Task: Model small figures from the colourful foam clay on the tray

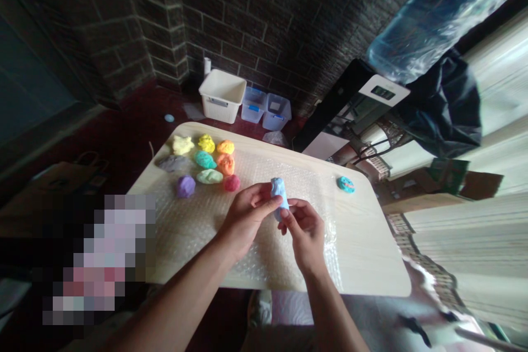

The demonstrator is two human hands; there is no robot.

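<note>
Center frame: left hand (246,214) and right hand (306,231), fingers part-curled, both pinch light-blue clay lump (279,189); top pokes past fingers.

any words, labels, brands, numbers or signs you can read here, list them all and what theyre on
No text can be read anywhere.
Dark display on the white panel: too small and blurred to read.
Right-hand clear bin: pale patch, too small to tell if anything is printed.
Blue lump held by the left hand and right hand: no lettering visible.
</note>
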